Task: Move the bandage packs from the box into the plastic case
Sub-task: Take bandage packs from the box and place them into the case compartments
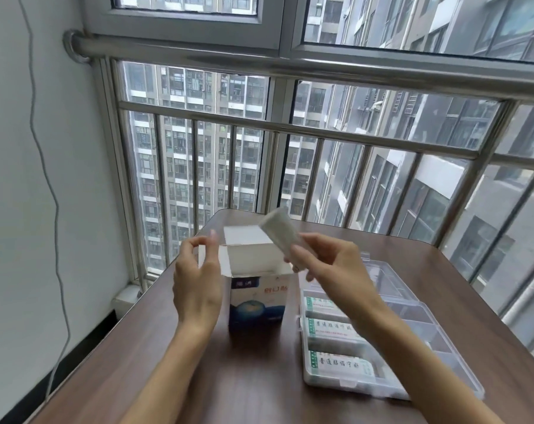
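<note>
The right hand [330, 264] pinches a white bandage pack [282, 235] above the open box [256, 289]; the left hand [198, 280], fingers loose, touches a flap. The pack may slip before reaching the plastic case [412, 316] beside it, or the unheld box may tip on the surface [167, 362].

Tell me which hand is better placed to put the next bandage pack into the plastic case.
The right hand. It already holds a bandage pack above the box, and the plastic case lies on its side. The left hand is at the box flap, across from the case.
</note>
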Demonstrator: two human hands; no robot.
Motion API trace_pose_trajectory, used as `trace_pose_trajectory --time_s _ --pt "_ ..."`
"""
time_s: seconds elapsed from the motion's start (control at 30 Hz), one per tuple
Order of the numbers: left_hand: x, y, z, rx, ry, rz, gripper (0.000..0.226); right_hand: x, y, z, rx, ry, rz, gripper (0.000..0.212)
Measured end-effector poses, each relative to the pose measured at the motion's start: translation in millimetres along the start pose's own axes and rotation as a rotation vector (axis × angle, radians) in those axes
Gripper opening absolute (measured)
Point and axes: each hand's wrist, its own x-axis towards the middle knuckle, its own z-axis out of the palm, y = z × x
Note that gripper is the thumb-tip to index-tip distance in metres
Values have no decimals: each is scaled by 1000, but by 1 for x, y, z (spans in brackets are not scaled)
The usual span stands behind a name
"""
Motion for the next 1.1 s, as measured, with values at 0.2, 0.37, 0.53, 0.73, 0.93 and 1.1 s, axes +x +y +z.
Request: trace_pose_trajectory --time_s 0.2,0.37,0.53,0.73,0.93,1.1 --pt "-18 21 0 176 235 456 61 -28 13 -29 -10 169 -39 23" --pt "-77 38 28 96 -436 407 53 -50 36 -52 -614 450 -583 19" --pt "-91 33 43 -99 -762 39 20 -64 53 -58 -714 327 -602 26" --pt "-87 30 38 -62 -779 -24 18 -78 44 -50 -262 217 -185 25" --pt "-94 32 38 -186 -820 -155 14 -78 29 -52 304 186 253 21" --pt "-98 34 42 -180 -808 -204 19 -80 26 -55 298 51 437 20"
